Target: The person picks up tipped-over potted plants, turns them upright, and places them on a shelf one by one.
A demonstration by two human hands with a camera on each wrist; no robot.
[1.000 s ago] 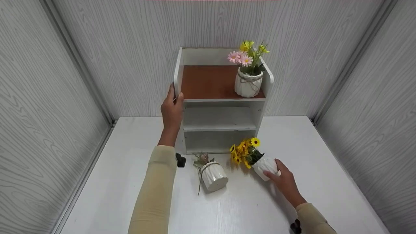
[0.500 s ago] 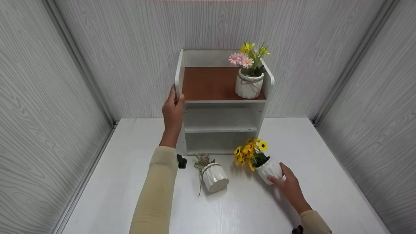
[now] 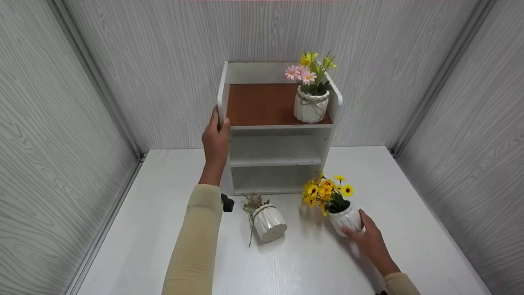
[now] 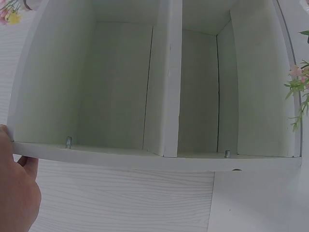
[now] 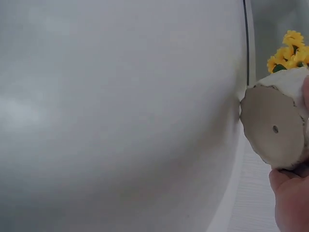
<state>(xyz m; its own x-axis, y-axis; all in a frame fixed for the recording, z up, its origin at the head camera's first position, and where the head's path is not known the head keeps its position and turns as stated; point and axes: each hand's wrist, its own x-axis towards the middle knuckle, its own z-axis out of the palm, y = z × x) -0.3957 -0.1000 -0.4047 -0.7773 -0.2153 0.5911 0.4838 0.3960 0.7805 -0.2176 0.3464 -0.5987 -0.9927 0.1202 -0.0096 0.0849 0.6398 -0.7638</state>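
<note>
A small white shelf (image 3: 276, 163) with a brown top board stands against the back wall. My left hand (image 3: 215, 143) grips its left side panel, thumb in front and fingers behind; in the left wrist view part of that hand (image 4: 17, 186) shows at the panel's edge. With my right hand (image 3: 370, 237) I hold a white flower pot (image 3: 346, 221) of yellow flowers (image 3: 323, 191), tilted over the table with the flowers leaning left. The right wrist view shows the pot's round base (image 5: 274, 126) with a small hole.
A white pot (image 3: 312, 107) with pink and yellow flowers stands upright on the shelf top, at its right. Another white pot (image 3: 269, 223) with twine and small pinkish flowers lies on its side on the white table (image 3: 303, 266). Grey wood-grain walls (image 3: 143, 73) enclose the table.
My right hand has moved right and slightly toward me with the pot, which has turned a little more upright. The left hand keeps its grip on the shelf.
</note>
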